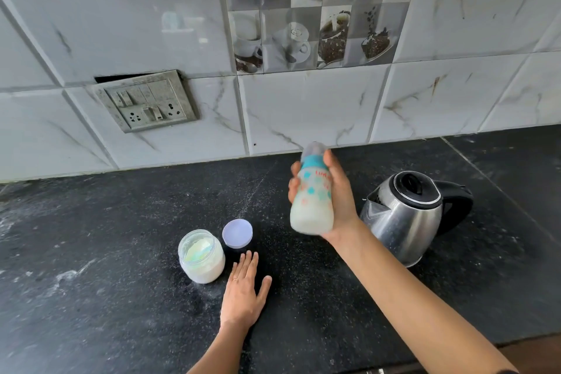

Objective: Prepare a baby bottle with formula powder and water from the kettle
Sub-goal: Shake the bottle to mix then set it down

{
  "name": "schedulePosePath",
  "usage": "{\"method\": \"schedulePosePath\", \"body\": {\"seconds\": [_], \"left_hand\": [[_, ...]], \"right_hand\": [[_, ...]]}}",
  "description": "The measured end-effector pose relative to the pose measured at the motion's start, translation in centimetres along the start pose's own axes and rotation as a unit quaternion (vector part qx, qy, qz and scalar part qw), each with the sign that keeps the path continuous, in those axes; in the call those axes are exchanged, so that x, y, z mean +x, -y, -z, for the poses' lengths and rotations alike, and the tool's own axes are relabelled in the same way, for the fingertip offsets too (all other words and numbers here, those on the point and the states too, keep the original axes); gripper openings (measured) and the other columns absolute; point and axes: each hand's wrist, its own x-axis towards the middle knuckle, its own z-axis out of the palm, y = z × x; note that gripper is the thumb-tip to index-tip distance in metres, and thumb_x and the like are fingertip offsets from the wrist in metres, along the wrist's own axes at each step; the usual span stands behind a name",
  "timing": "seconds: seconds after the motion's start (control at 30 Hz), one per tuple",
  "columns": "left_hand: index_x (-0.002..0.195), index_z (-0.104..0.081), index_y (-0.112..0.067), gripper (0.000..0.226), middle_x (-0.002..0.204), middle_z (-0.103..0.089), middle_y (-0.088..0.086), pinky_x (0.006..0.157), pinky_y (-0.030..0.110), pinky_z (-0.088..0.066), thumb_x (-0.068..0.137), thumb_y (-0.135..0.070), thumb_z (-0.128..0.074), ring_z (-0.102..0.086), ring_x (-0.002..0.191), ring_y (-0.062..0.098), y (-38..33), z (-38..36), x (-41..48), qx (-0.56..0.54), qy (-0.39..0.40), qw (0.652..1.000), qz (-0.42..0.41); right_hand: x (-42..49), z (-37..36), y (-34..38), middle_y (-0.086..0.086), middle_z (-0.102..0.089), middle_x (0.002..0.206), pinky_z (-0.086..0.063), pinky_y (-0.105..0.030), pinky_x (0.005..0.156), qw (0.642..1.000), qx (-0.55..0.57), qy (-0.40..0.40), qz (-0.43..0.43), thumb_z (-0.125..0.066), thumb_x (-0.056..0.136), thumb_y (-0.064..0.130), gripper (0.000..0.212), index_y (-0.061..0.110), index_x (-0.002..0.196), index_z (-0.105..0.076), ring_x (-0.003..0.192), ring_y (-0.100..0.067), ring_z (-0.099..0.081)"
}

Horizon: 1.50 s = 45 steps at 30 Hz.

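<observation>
Hands first: the right hand (340, 191) wraps the bottle (312, 200) round its middle, thumb up near the teal collar and fingertips showing on the far side. The left hand (243, 293) lies flat and spread on the counter (121, 222), holding nothing.

The counter is dark speckled stone, dusted with white powder left of the kettle (403, 215). The kettle is steel with a black lid and handle, its lid down and its spout turned toward the bottle. The bottle hangs in the air just left of the kettle, tilted a little, with the teat on top. It looks slightly blurred, so I judge it is being shaken to mix. Pale milky liquid fills roughly its lower part.

With liquid in it, the bottle probably has some weight low down. The clear plastic wall looks stiff but smooth, and could be slick if wet. A grip round the waist with the thumb near the collar seems sound, because squeezing the soft teat could leak. If the kettle water is hot, the wall may be warm.

Further left of the kettle, the open jar (202, 264) holds white powder, with something pale green inside it, perhaps a scoop. Its lid (237, 233) lies between the jar and the kettle, just beyond the left fingertips.
</observation>
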Motion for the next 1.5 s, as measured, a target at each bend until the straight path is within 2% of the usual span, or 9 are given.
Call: {"method": "schedulePosePath", "body": {"seconds": [0.17,0.33,0.53,0.77,0.87,1.1,1.27,1.4,1.5], "left_hand": [[0.15,-0.013,-0.018,0.102,0.157,-0.008,-0.005,0.109,0.013,0.018,0.072,-0.08,0.011,0.008,0.141,0.002,0.0,0.0,0.0,0.001,0.0,1.0,0.005],[0.15,-0.011,-0.019,0.104,0.157,-0.006,-0.005,0.109,0.014,0.019,0.07,-0.08,0.015,0.011,0.14,0.001,-0.1,0.0,0.0,0.002,-0.001,1.0,0.004],[0.15,-0.012,-0.018,0.105,0.157,-0.008,-0.004,0.108,0.013,0.02,0.07,-0.081,0.014,0.011,0.139,0.001,0.1,0.0,0.0,0.001,0.0,1.0,0.0],[0.15,-0.013,-0.018,0.104,0.156,-0.007,-0.005,0.108,0.013,0.02,0.07,-0.08,0.013,0.009,0.14,0.001,0.0,0.1,0.0,0.0,-0.003,1.0,-0.001],[0.15,-0.013,-0.018,0.103,0.156,-0.007,-0.006,0.108,0.013,0.02,0.071,-0.08,0.013,0.009,0.14,0.001,-0.1,0.1,-0.1,0.001,-0.003,1.0,-0.002],[0.149,-0.016,-0.017,0.102,0.157,-0.01,-0.004,0.11,0.014,0.018,0.073,-0.079,0.01,0.007,0.14,0.002,0.0,-0.1,0.0,-0.001,-0.005,1.0,-0.003],[0.15,-0.013,-0.018,0.102,0.157,-0.009,-0.004,0.11,0.014,0.018,0.072,-0.079,0.012,0.009,0.14,0.001,0.1,0.0,0.0,0.003,-0.006,1.0,-0.001],[0.15,-0.013,-0.018,0.102,0.157,-0.008,-0.005,0.109,0.013,0.019,0.072,-0.079,0.012,0.009,0.14,0.002,-0.1,-0.1,-0.1,0.002,-0.008,1.0,-0.004],[0.149,-0.014,-0.017,0.102,0.157,-0.01,-0.004,0.109,0.013,0.018,0.073,-0.079,0.011,0.008,0.14,0.002,0.0,0.0,0.0,-0.002,-0.007,1.0,-0.001]], "right_hand": [[0.1,-0.1,-0.2,-0.008,-0.061,0.082,-0.056,-0.032,0.058,0.999,0.016,-0.046,-0.024,-0.054,0.084,0.055,0.047,0.009,0.094,-0.059,0.059,-0.022,-0.061],[-0.6,-0.6,0.4,-0.018,-0.063,0.09,-0.056,-0.054,0.074,0.999,0.007,0.017,-0.04,-0.051,0.084,0.029,0.035,0.002,0.104,-0.059,0.074,-0.031,-0.066],[0.6,-0.4,0.3,-0.009,-0.059,0.075,-0.059,-0.042,0.068,0.999,-0.031,0.024,-0.001,-0.092,0.04,0.031,0.066,0.009,0.094,-0.062,0.065,-0.02,-0.064],[1.2,-0.1,0.5,-0.01,-0.061,0.088,-0.059,-0.035,0.06,1.0,0.01,-0.012,-0.012,-0.091,0.051,0.037,0.064,0.007,0.098,-0.06,0.066,-0.022,-0.067],[1.0,-0.2,0.4,-0.007,-0.061,0.085,-0.057,-0.029,0.053,0.997,0.002,-0.069,-0.018,-0.066,0.077,0.05,0.046,0.008,0.096,-0.059,0.058,-0.019,-0.064],[1.1,-0.5,0.5,-0.009,-0.062,0.083,-0.057,-0.031,0.057,0.994,0.019,-0.106,-0.012,-0.052,0.087,0.044,0.04,0.005,0.096,-0.058,0.059,-0.022,-0.064],[-0.1,-0.2,-0.7,-0.012,-0.064,0.089,-0.057,-0.036,0.064,0.995,-0.073,-0.046,-0.039,-0.054,0.08,0.031,0.049,0.007,0.122,-0.051,0.066,-0.025,-0.065],[0.5,-0.2,-0.4,-0.012,-0.065,0.09,-0.058,-0.034,0.064,0.998,0.024,-0.058,0.005,-0.058,0.081,0.032,0.038,0.001,0.102,-0.062,0.067,-0.024,-0.066],[-0.4,-0.3,-1.3,-0.008,-0.065,0.092,-0.056,-0.031,0.061,0.997,-0.067,0.032,-0.023,-0.047,0.087,0.037,0.041,0.005,0.094,-0.071,0.067,-0.02,-0.063]]}}
